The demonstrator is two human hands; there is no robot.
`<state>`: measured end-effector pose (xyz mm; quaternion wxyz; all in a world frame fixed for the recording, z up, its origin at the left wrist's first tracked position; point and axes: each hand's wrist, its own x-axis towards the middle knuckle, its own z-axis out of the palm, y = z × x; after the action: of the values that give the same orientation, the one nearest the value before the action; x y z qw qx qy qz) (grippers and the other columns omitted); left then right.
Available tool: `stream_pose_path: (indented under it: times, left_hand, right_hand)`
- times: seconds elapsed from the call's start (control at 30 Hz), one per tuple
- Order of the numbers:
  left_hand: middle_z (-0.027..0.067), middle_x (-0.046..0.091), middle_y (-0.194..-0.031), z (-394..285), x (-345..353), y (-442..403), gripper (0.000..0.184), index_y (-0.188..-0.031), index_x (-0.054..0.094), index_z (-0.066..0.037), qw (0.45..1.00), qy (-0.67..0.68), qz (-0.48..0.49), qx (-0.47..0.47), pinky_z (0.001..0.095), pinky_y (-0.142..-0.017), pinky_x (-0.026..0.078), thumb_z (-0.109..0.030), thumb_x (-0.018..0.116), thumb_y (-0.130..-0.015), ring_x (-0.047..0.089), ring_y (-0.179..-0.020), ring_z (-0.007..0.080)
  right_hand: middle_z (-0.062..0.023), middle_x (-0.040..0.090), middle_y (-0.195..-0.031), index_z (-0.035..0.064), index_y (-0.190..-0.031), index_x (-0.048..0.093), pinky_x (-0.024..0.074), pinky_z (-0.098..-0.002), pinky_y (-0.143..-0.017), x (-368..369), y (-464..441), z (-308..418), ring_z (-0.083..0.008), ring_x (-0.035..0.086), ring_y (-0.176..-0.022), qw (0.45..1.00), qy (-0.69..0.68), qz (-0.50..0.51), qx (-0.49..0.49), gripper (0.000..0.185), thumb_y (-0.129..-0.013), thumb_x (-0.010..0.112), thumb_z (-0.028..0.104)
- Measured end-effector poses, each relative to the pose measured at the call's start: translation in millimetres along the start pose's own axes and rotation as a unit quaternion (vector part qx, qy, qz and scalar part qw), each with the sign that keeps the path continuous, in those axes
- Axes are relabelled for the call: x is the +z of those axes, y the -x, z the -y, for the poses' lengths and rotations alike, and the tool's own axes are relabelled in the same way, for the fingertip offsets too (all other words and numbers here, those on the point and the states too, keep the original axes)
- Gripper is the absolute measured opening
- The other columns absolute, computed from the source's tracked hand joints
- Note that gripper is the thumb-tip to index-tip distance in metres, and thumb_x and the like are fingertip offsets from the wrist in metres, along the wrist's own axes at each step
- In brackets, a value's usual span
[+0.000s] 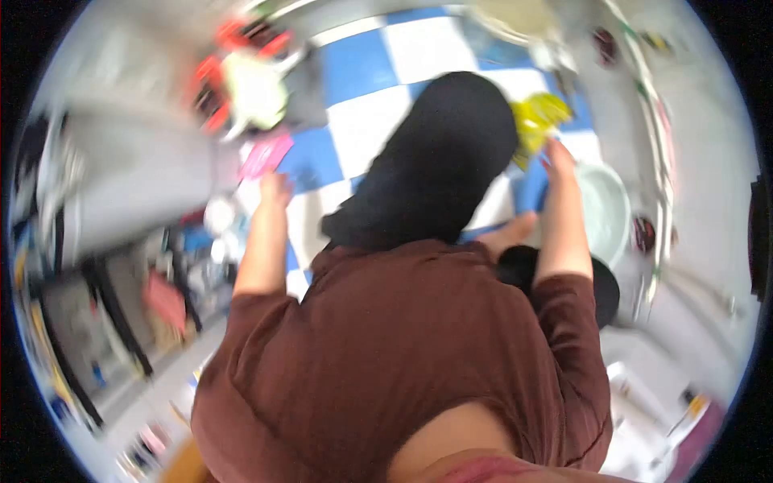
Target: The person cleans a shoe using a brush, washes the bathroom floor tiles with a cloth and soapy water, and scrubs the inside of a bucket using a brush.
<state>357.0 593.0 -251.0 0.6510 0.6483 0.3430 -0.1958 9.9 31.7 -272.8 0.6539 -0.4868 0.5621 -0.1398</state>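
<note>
My left hand [276, 188] is stretched forward at the left, blurred by motion. Just beyond its fingers is a bright pink flat thing [266, 155]; whether the hand grips it I cannot tell. My right hand [559, 158] reaches forward at the right. Its fingers close at the lower edge of a crumpled yellow thing [539, 121] that looks like a thin plastic bag. A pale round basin [608, 211] stands beside my right forearm. My black-clad leg [439, 153] lies between the two hands.
Blue and white checkered floor [362, 68] spreads ahead. A red and pale-green object [256, 88] sits at the upper left. A large pale round tub [515, 18] stands at the far end. Shelves with assorted items [105, 314] line the left, and a pale wall [708, 201] the right.
</note>
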Motion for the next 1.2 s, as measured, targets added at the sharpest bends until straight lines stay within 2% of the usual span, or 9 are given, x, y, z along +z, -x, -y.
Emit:
stream_pose_path:
  times: [0.1,0.27,0.3,0.43,0.57,0.67,0.93,1.07,1.2]
  left_hand:
    - [0.0052,0.06,-0.087,-104.0,100.5,68.3,0.023,-0.098,0.054,-0.009,0.958,-0.019,0.223,0.181,0.034,-0.067,0.048,-0.028,0.055,-0.085,0.057,-0.076,0.017]
    - [0.0142,0.053,-0.121,-194.6,305.5,250.5,0.043,-0.122,0.047,0.001,0.775,-0.212,0.447,0.393,0.0319,-0.096,0.037,-0.028,0.05,-0.091,0.05,-0.114,0.0196]
    - [0.0105,0.055,-0.12,-184.7,342.8,284.4,0.039,-0.12,0.051,-0.002,0.722,-0.293,0.465,0.42,0.0316,-0.095,0.037,-0.029,0.048,-0.092,0.051,-0.112,0.0182]
    - [0.0059,0.059,-0.113,-61.3,472.5,280.1,0.036,-0.118,0.054,-0.006,0.476,-0.529,0.602,0.362,0.0282,-0.09,0.039,-0.027,0.049,-0.09,0.054,-0.102,0.0151]
    - [0.0223,0.056,-0.115,152.8,526.8,225.6,0.046,-0.113,0.055,0.0,0.324,-0.764,0.491,0.265,0.0387,-0.088,0.045,-0.034,0.055,-0.082,0.056,-0.104,0.0339]
    - [0.0283,0.035,-0.133,267.8,518.7,183.0,0.063,-0.127,0.04,0.004,0.39,-0.74,0.41,0.364,0.042,-0.099,0.034,-0.035,0.057,-0.081,0.039,-0.122,0.0374]
    - [0.0284,0.021,-0.141,333.8,490.4,166.3,0.081,-0.137,0.026,0.004,0.456,-0.669,0.336,0.482,0.0475,-0.109,0.014,-0.04,0.06,-0.078,0.017,-0.133,0.0394]
    - [0.0254,0.018,-0.144,351.6,483.8,151.6,0.078,-0.138,0.025,0.002,0.357,-0.705,0.308,0.529,0.0477,-0.109,0.011,-0.044,0.055,-0.081,0.014,-0.134,0.0381]
    - [0.0218,0.016,-0.146,343.0,478.7,140.1,0.079,-0.141,0.021,-0.003,0.292,-0.748,0.337,0.491,0.048,-0.109,0.008,-0.05,0.049,-0.083,0.011,-0.136,0.0364]
  right_hand:
    - [0.0004,0.054,-0.1,0.0159,-0.107,0.057,0.0402,-0.0404,-0.081,-16.2,-18.3,4.1,-0.0156,0.047,-0.093,0.996,0.085,-0.024,-0.001,0.029,-0.082,0.058,0.031]
    - [-0.0018,0.056,-0.09,0.0124,-0.103,0.06,0.0445,-0.0393,-0.07,-38.5,-43.2,6.8,-0.0178,0.05,-0.083,0.996,0.044,-0.08,0.009,0.028,-0.082,0.058,0.031]
    - [-0.0094,0.065,-0.072,0.0046,-0.08,0.067,0.0467,-0.035,-0.062,-43.5,-68.5,-15.3,-0.0206,0.058,-0.064,0.98,0.057,-0.181,-0.058,0.025,-0.082,0.054,0.027]
    - [-0.012,0.061,-0.098,0.0066,-0.107,0.058,0.0463,-0.0351,-0.073,-59.9,-118.5,-23.8,-0.023,0.057,-0.086,0.971,0.214,-0.104,-0.03,0.035,-0.084,0.054,0.032]
    - [-0.0215,0.059,-0.107,0.0063,-0.117,0.053,0.0449,-0.0399,-0.084,-47.0,-186.5,-21.7,-0.0352,0.057,-0.096,0.921,0.307,-0.203,-0.128,0.038,-0.084,0.055,0.027]
    - [-0.0242,0.055,-0.114,0.0094,-0.128,0.042,0.0444,-0.0427,-0.087,-49.7,-244.6,-10.5,-0.0386,0.054,-0.103,0.833,0.357,-0.328,-0.266,0.05,-0.083,0.056,0.024]
    - [-0.0177,0.06,-0.106,0.0053,-0.099,0.06,0.0472,-0.0399,-0.081,-20.0,-174.4,40.8,-0.0363,0.056,-0.098,0.874,0.433,-0.052,-0.215,0.03,-0.076,0.062,0.025]
    - [-0.0118,0.058,-0.105,0.0046,-0.092,0.059,0.0391,-0.0435,-0.089,27.4,-122.7,-30.9,-0.0309,0.052,-0.103,0.769,0.504,-0.09,-0.383,0.032,-0.071,0.063,0.029]
    - [-0.008,0.056,-0.104,0.0066,-0.089,0.059,0.0319,-0.0444,-0.093,36.2,-165.8,-71.6,-0.0249,0.048,-0.104,0.789,0.527,-0.094,-0.301,0.03,-0.073,0.061,0.032]
